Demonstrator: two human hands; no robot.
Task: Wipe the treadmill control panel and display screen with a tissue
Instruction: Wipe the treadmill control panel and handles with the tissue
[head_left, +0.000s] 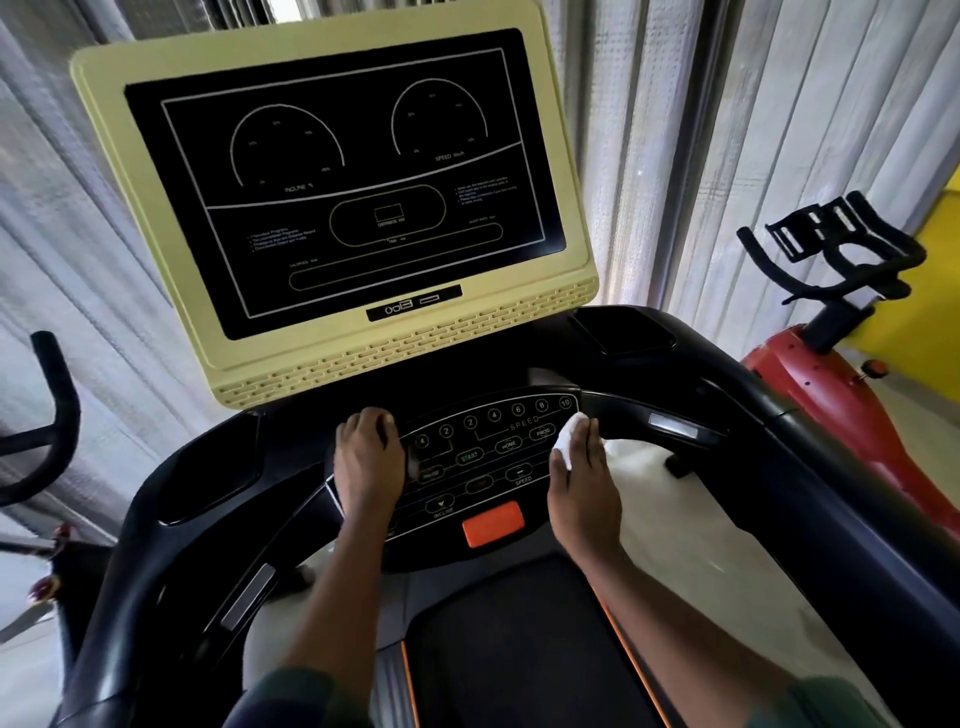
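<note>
The treadmill's black control panel (483, 457) with round speed buttons and an orange stop key (492, 524) lies below the big display screen (343, 182) in its pale yellow frame. My right hand (584, 488) presses a white tissue (565, 441) against the panel's right end, near the "10" and "PROG" buttons. My left hand (368, 460) rests palm down on the panel's left end, fingers curled over its top edge, with nothing visible in it. The screen is dark apart from printed dial outlines.
Black curved handrails (737, 415) wrap both sides of the console. A red exercise bike (831, 374) stands to the right, another bike's handlebar (52, 415) to the left. Grey curtains hang behind. The treadmill belt (519, 649) runs below my arms.
</note>
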